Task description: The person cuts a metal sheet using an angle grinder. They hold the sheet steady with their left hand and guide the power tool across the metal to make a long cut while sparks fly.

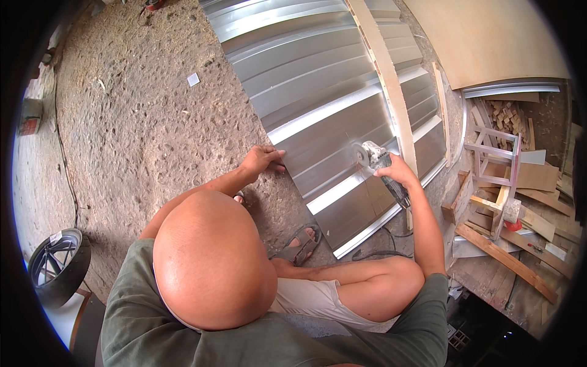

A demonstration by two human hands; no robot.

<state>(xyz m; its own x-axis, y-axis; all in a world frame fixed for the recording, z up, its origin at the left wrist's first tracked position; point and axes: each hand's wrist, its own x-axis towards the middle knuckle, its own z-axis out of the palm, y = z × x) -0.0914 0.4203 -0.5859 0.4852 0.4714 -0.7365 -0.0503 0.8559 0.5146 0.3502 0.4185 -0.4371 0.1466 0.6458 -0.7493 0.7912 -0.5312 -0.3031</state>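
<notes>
A ribbed silver metal sheet [333, 131] lies on the ground in front of me. My right hand [397, 170] is wrapped round the body of an angle grinder [376, 157]. The grinder's disc sits just over the sheet, and I cannot tell whether it touches the metal. At the sheet's left edge, my left hand [263, 159] has its fingers closed on the rim, with the fingertips partly hidden. Beyond the grinder, a long wooden strip [387, 73] runs across the sheet's ribs.
My sandalled foot [301, 244] is close to the sheet's near corner. A black cable [388, 249] curls beside that corner. To the right are a small wooden frame [498, 156], loose boards [507, 260] and a large panel [489, 40]. A wheel [58, 263] stands at the left.
</notes>
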